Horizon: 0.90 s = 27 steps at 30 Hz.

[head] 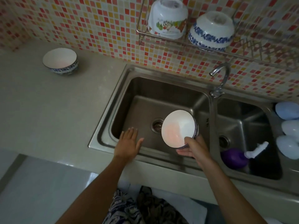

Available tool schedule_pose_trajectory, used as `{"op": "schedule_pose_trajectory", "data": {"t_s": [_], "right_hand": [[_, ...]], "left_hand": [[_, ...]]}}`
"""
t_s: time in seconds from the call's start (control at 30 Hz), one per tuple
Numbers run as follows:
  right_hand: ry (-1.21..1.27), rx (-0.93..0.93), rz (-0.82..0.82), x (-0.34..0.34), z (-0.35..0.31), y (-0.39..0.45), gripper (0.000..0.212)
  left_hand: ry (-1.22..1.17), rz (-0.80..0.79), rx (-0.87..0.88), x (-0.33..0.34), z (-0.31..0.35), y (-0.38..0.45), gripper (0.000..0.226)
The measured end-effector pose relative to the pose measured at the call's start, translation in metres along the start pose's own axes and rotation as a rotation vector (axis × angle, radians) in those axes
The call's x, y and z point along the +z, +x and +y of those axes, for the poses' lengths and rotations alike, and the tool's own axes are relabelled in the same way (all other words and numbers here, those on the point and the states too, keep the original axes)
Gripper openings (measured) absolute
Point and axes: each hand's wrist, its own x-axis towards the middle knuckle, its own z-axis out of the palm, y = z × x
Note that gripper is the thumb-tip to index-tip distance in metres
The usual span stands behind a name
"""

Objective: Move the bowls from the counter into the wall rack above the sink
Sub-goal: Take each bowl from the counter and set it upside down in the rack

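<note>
My right hand (pixel 195 148) grips a white bowl with a blue pattern (pixel 178 126) by its lower rim, holding it tilted over the left sink basin (pixel 139 88). Held flat with straight fingers, my left hand (pixel 129 143) hovers over the basin's front left corner and holds nothing. Another blue-patterned bowl (pixel 60 61) stands upright on the grey counter (pixel 40 110) at the far left. In the wire wall rack (pixel 161 39) above the sink, two bowls lie upside down: a white one with a cartoon print (pixel 167 18) and a blue-patterned one (pixel 211 31).
A chrome tap (pixel 221 76) rises between the two basins. The right basin holds a purple bottle (pixel 233 157) with a white nozzle. Pale blue and white egg-shaped items (pixel 288 125) sit at the far right edge. The rack extends empty to the right of the two bowls.
</note>
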Motion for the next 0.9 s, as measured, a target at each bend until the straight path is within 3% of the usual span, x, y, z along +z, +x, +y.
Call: {"op": "schedule_pose_trajectory", "data": {"t_s": [0.2,0.47,0.77,0.9], "right_hand": [[-0.178,-0.054,0.137,0.007,0.009,0.005,0.041],[-0.446,-0.194,0.269,0.015,0.019,0.004,0.074],[-0.881,-0.35,0.386,0.011,0.028,-0.005,0.082],[-0.904,-0.398,0.42,0.009,0.031,-0.003,0.08]], "left_hand": [[-0.108,0.079,-0.073,0.005,0.001,0.004,0.068],[-0.105,0.092,-0.075,0.008,0.001,0.004,0.064],[-0.082,0.087,-0.072,0.009,0.001,0.003,0.068],[-0.087,0.099,-0.064,0.01,0.0,0.003,0.068]]}}
